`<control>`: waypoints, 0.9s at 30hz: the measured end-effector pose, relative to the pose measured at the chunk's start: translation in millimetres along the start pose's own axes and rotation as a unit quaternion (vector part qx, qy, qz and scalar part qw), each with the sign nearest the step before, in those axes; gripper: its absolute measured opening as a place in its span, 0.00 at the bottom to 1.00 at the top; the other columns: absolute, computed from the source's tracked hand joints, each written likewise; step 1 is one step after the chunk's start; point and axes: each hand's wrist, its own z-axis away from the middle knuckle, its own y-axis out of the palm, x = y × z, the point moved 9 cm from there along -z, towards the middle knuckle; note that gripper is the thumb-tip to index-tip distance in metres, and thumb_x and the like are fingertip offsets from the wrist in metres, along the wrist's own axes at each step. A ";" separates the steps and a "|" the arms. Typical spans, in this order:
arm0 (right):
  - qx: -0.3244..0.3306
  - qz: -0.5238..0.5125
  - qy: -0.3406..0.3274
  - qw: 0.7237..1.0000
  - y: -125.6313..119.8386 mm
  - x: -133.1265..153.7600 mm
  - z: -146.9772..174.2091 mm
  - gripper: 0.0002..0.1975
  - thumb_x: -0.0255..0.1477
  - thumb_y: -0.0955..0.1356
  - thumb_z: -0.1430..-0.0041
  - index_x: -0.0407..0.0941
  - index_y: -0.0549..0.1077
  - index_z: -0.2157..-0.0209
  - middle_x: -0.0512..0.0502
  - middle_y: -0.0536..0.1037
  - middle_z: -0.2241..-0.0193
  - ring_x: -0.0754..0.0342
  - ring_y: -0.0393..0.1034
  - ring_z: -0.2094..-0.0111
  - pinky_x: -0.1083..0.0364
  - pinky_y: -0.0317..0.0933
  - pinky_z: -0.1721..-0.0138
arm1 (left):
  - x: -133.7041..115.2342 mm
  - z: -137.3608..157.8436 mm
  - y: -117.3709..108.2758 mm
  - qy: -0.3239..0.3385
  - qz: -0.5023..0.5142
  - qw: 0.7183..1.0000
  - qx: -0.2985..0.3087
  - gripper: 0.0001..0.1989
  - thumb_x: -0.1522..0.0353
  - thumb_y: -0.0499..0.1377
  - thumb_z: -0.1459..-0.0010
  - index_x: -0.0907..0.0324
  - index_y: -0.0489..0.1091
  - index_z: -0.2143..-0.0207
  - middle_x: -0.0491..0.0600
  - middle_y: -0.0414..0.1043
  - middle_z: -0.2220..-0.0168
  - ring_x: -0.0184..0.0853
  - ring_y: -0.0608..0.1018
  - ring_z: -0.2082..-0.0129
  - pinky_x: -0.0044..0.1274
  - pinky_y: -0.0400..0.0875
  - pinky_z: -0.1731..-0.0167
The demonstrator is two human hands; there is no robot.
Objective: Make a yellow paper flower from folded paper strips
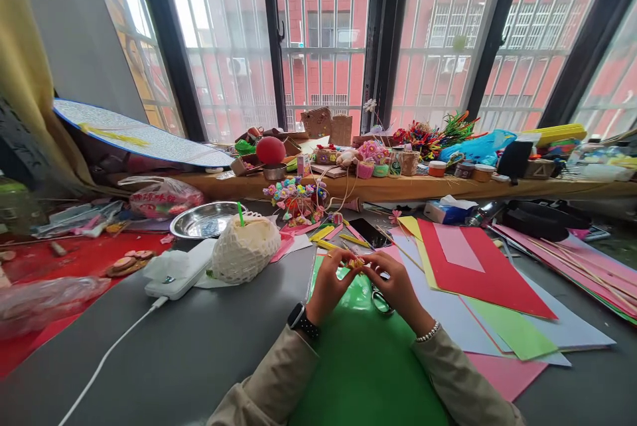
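Between my fingertips is a small pink-and-yellow paper flower [355,265], partly covered by the fingers. My left hand [330,284], a black watch on its wrist, pinches it from the left. My right hand [397,285], with a beaded bracelet at the wrist, pinches it from the right. Both hands are raised over a green mat [368,366]. Scissors [382,302] lie on the mat, partly hidden by my right hand. Beyond the hands are yellow paper strips [322,233] and a dark phone [369,232].
Coloured paper sheets [497,267] are spread at the right. On the left stand a net-wrapped coconut [246,250] with a green straw, a white charger [180,271] with its cable, and a metal basin [204,221]. A crowded window ledge [398,188] runs along the back.
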 end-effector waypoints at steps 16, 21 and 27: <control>-0.044 0.156 -0.076 0.984 -3.2 7.3 7.5 0.10 0.32 0.62 0.45 0.43 0.71 0.64 0.44 0.75 0.70 0.55 0.68 0.72 0.56 0.63 0.69 | -17.8 3.8 -3.2 0.103 -0.152 0.982 -0.043 0.05 0.68 0.54 0.47 0.60 0.62 0.68 0.48 0.66 0.70 0.32 0.67 0.67 0.25 0.64 0.64; -0.046 0.157 -0.086 0.983 -2.2 10.6 8.4 0.09 0.31 0.62 0.45 0.43 0.71 0.65 0.44 0.74 0.71 0.54 0.68 0.70 0.56 0.64 0.69 | -18.3 4.5 -4.9 0.100 -0.138 0.984 -0.045 0.04 0.69 0.54 0.48 0.60 0.62 0.68 0.48 0.66 0.69 0.32 0.67 0.67 0.25 0.64 0.65; -0.046 0.162 -0.104 0.980 -1.7 14.0 10.3 0.08 0.30 0.62 0.44 0.43 0.70 0.64 0.44 0.74 0.71 0.55 0.69 0.69 0.57 0.64 0.70 | -15.2 2.3 -5.7 0.076 -0.080 0.993 -0.037 0.04 0.71 0.55 0.49 0.60 0.63 0.68 0.48 0.66 0.69 0.32 0.68 0.65 0.25 0.64 0.63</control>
